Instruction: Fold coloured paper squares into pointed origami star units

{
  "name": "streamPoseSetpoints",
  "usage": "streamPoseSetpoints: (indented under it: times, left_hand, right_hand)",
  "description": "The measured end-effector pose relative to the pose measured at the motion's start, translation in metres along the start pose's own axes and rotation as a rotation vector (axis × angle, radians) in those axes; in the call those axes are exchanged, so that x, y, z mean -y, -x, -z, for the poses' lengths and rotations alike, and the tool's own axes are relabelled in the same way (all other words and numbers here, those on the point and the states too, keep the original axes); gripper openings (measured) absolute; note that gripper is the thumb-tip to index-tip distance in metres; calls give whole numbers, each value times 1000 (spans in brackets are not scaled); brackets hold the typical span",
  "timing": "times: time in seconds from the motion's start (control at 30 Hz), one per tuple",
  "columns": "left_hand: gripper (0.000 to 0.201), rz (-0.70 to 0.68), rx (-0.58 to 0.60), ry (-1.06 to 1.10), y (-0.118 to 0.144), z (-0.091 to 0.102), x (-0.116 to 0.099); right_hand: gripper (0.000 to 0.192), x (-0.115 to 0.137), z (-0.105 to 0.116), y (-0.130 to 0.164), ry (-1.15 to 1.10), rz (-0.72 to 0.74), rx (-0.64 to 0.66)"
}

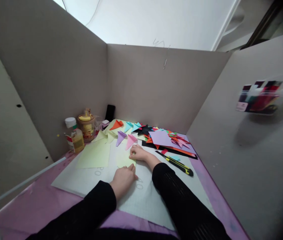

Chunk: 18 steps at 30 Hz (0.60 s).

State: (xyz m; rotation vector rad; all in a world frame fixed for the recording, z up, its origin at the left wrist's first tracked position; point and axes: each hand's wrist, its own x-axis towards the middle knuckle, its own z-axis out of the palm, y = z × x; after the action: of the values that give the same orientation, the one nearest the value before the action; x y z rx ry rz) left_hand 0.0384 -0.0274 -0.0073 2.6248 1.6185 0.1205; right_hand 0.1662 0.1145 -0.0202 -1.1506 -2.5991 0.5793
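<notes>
- Far left: glue bottle (75,137) and lidded jar (86,126), standing apart from the work.
- Large yellow-green sheet (94,155) lying flat, unfolded.
- Left hand (122,180) flat, fingers together, pressing the near edge of a small yellow-green paper (124,160) on the grey mat (146,200); seemingly an early fold.
- Right hand (137,152) pinching that paper's far corner.
- Folded triangles (128,140) finished behind.
- Utility knife (179,164) and stack of coloured paper (166,139) at right, waiting.
</notes>
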Motion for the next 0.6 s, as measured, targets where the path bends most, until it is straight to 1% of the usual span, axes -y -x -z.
streamPoseSetpoints:
  times: [0.07, 0.13, 0.2, 0.27, 0.3, 0.37, 0.43, 0.47, 0.53, 0.6]
  left_hand:
    - [27, 32, 53, -17, -4, 2, -2]
    - [32, 69, 87, -51, -7, 6, -4]
    - [39, 92, 111, -82, -9, 12, -5]
    - [46, 101, 124, -107, -11, 19, -6]
    - [48, 104, 126, -117, -11, 22, -6]
    - [52, 115, 129, -130, -11, 28, -6]
    - [54, 114, 134, -135, -12, 31, -7]
    - [54, 113, 139, -137, -13, 32, -7]
    - [53, 111, 153, -143, -15, 32, -8]
    - [53, 117, 166, -154, -17, 32, -9]
  right_hand:
    - [13, 2, 2, 0, -16, 11, -8]
    - [11, 4, 6, 3, -75, 22, -71]
    - [8, 4, 9, 11, -154, 29, -218]
    - [16, 4, 11, 26, -193, 32, -386]
    - [20, 4, 11, 36, -188, 47, -406]
    - [28, 6, 7, 59, -157, 106, -383]
    - [35, 10, 1, 81, -90, 196, -314]
    - [39, 12, -1, 89, -48, 233, -259]
    - [42, 15, -5, 100, 42, 251, -172]
    - [42, 12, -5, 99, 104, 227, -145]
